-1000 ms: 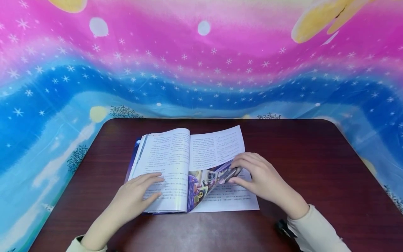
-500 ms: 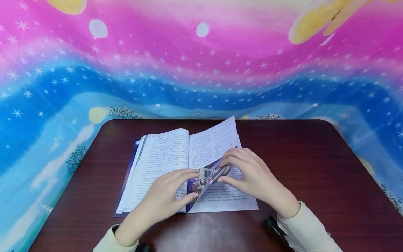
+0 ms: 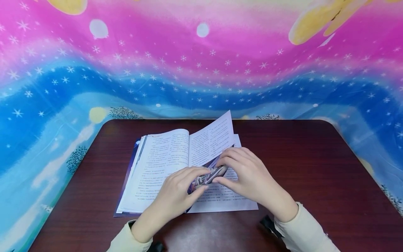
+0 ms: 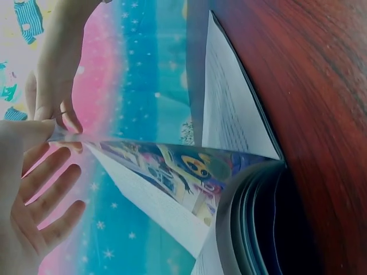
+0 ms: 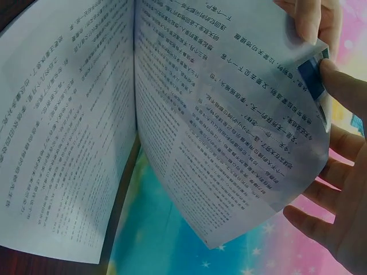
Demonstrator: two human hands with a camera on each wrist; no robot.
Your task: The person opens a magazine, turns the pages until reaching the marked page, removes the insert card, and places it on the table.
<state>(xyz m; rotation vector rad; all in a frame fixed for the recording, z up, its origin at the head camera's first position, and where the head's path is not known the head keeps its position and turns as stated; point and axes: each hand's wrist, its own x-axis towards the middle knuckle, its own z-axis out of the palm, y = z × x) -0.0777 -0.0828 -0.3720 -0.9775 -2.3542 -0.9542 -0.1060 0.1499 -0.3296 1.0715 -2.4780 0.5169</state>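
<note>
An open magazine point(image 3: 157, 157) lies on the dark wooden table, its left pages stacked. One right-hand page point(image 3: 214, 138) is lifted off, its far corner upright and its near part folded over to bare a purple illustration point(image 4: 192, 172). My right hand point(image 3: 247, 173) pinches the raised page edge between thumb and fingers. Close on its left, my left hand point(image 3: 179, 190) pinches the same edge nearer me. In the left wrist view, the left thumb point(image 4: 34, 133) presses on the gathered edge while the other fingers spread below. Both palms are hidden in the head view.
The table point(image 3: 299, 157) reaches well beyond the magazine on both sides. A further printed page point(image 3: 233, 203) lies flat under the raised one. Behind the table hangs a pink and blue cloth point(image 3: 201, 77) with snowflakes. Black straps point(image 3: 270, 225) show at the sleeve cuffs.
My left hand has moved right from the left page to the lifted page and now pinches it. My right hand has shifted slightly left, raising the page's far corner higher.
</note>
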